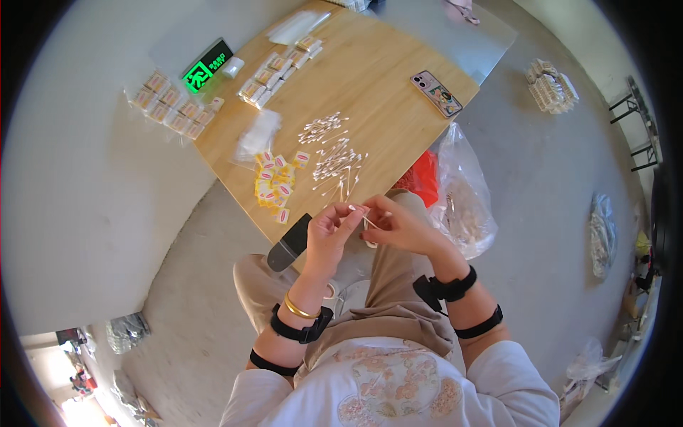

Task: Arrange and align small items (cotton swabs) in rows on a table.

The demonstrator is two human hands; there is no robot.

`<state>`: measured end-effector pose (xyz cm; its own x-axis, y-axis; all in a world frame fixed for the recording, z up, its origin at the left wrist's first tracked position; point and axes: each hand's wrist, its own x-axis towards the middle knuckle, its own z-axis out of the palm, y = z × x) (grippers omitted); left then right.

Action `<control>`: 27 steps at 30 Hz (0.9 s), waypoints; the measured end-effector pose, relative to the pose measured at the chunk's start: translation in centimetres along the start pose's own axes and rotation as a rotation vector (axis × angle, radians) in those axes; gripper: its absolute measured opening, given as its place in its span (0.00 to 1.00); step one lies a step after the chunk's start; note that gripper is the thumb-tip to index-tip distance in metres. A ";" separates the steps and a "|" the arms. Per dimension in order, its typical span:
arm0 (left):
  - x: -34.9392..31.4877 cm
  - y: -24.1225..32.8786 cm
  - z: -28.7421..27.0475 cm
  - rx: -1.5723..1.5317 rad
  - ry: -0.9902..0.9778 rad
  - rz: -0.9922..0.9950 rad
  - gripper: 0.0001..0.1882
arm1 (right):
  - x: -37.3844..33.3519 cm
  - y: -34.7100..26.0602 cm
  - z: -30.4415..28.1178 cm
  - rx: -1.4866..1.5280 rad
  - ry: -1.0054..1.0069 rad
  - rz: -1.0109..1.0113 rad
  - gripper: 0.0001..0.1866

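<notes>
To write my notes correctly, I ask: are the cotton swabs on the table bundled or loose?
Loose: the cotton swabs lie scattered at many angles directly on the table, with no wrapper around them.

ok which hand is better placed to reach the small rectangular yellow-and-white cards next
Likely the left hand: it is closer to the cards, while the right hand sits farther right.

Green running-figure pictogram (198, 77) on black sign (221, 50)
</notes>
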<state>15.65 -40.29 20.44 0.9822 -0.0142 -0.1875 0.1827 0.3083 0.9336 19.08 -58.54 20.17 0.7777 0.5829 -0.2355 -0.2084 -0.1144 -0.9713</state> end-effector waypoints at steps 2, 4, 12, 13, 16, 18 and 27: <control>-1.5 1.3 0.1 -0.023 -0.052 0.017 0.04 | -2.4 -1.6 -1.1 -0.279 0.046 -0.026 0.12; -2.8 2.2 0.4 -0.047 -0.103 0.032 0.04 | -4.5 -2.7 -0.2 -0.149 0.119 -0.105 0.13; -7.8 4.1 1.3 0.004 -0.182 0.144 0.07 | -9.5 -8.3 4.8 -0.217 0.344 -0.404 0.10; -8.4 4.4 1.1 0.006 -0.180 0.150 0.07 | -9.9 -9.0 5.5 -0.259 0.346 -0.410 0.09; -10.2 4.9 0.7 0.014 -0.203 0.187 0.06 | -10.9 -9.5 6.5 -0.281 0.397 -0.456 0.12; -11.6 5.1 0.5 -0.003 -0.221 0.181 0.06 | -11.4 -9.4 6.8 -0.257 0.445 -0.495 0.15; -15.1 5.4 -0.1 0.091 -0.187 0.273 0.04 | -12.9 -10.5 9.4 -0.419 0.442 -0.661 0.18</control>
<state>1.82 -38.29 28.22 0.9849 -0.1199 0.1249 -0.0936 0.2385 0.9666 5.65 -57.34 33.70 0.8375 0.2808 0.4688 0.5287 -0.1996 -0.8250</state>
